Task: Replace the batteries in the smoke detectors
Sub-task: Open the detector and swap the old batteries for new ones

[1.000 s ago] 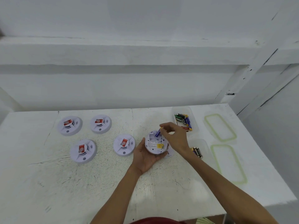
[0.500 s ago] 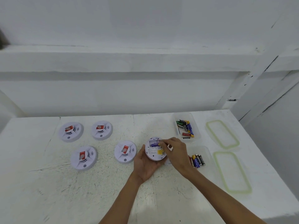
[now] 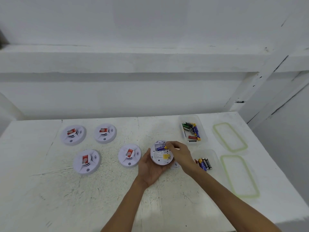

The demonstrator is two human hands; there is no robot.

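My left hand (image 3: 150,168) cradles a white smoke detector (image 3: 160,157) from below, its back side up and the battery bay uncovered. A blue battery (image 3: 160,148) lies in the bay, and my right hand (image 3: 179,154) pinches its right end with fingertips. Several other smoke detectors lie face up on the white table, the nearest one (image 3: 129,155) just left of my left hand, others (image 3: 87,161) (image 3: 73,134) (image 3: 105,133) farther left.
A clear tub (image 3: 202,129) at the back right holds several batteries. A second clear tub (image 3: 215,158), nearer, holds a few more. Two lids with green rims (image 3: 229,137) (image 3: 240,176) lie at the table's right side. A small white cover (image 3: 175,164) lies under my right wrist.
The blue battery went from held upright above the detector to lying flat in the bay, my right hand lowering with it. The camera view shifted slightly.
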